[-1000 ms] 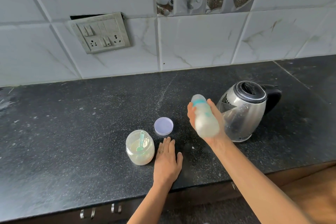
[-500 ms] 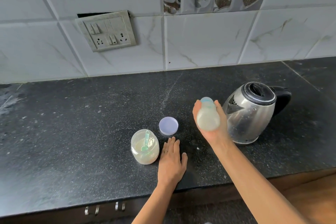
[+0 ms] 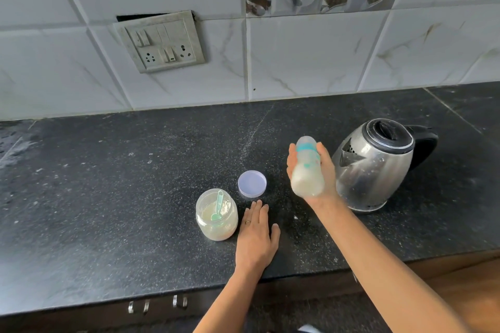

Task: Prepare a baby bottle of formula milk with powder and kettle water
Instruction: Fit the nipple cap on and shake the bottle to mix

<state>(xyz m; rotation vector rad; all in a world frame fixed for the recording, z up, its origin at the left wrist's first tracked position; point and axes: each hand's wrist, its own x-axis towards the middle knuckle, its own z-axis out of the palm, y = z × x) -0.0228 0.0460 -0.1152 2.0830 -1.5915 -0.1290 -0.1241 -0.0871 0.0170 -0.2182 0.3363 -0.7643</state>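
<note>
- The step in hand looks like mixing: the clear plastic baby bottle with teal markings and a fitted cap [image 3: 307, 176] holds milky white liquid and shows blurred, which suggests a shake; to do it well, I judge, the cap must be tight, the wrist should drive short strokes, and the swing should stay off the round stainless-steel kettle with black lid and handle [image 3: 376, 167]
- The bottle is in the air just left of the kettle, tilted, capped end up and away from the person; whether it touches the kettle cannot be told
- The right hand [image 3: 328, 178] cradles the bottle from behind, palm toward the camera, fingers and thumb curled round its sides; the forearm reaches forward over the counter edge
- The left hand [image 3: 255, 238] lies flat, palm down, fingers straight and close together, on the black speckled stone countertop [image 3: 108, 184], further left of the kettle; it holds nothing
- Furthest left of the kettle stands the open clear jar of pale powder [image 3: 216, 222] with a teal plastic scoop [image 3: 218, 205] inside; its round lilac lid [image 3: 252, 183] lies between jar and kettle
</note>
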